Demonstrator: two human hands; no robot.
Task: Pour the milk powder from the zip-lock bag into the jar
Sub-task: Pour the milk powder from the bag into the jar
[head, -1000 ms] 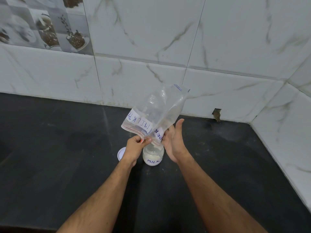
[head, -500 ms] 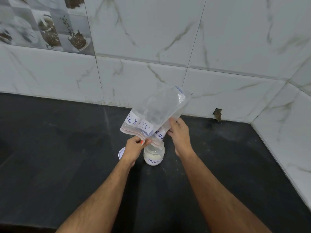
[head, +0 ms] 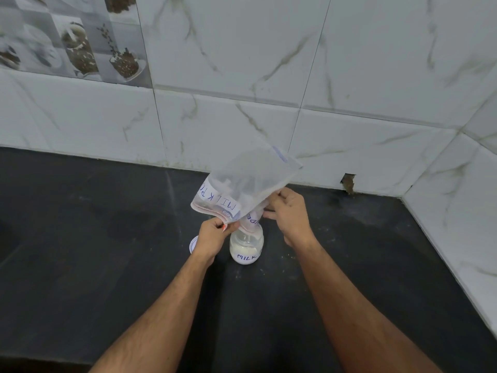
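The left hand, just below the centre of the frame, pinches the lower, zip edge of the zip-lock bag between thumb and curled fingers. The right hand, to its right, grips the bag's right side, fingers curled onto the plastic near the bag's middle. Between the two hands the clear bag is tipped upside down: its mouth points down into the jar, and its closed end rises toward the upper right, in front of the wall. A white label on the bag reads "MILK" upside down, with more letters half hidden by a fold. The bag looks nearly empty, only a faint dusting on its inside.

The small clear jar stands upright on the black countertop directly under the bag's mouth, between the two wrists. It holds a layer of white milk powder and bears a label reading "MILK". Just left of the jar, partly hidden behind the left hand, lies a round white lid. White marbled wall tiles fill the upper frame, with a decorative picture tile at upper left.
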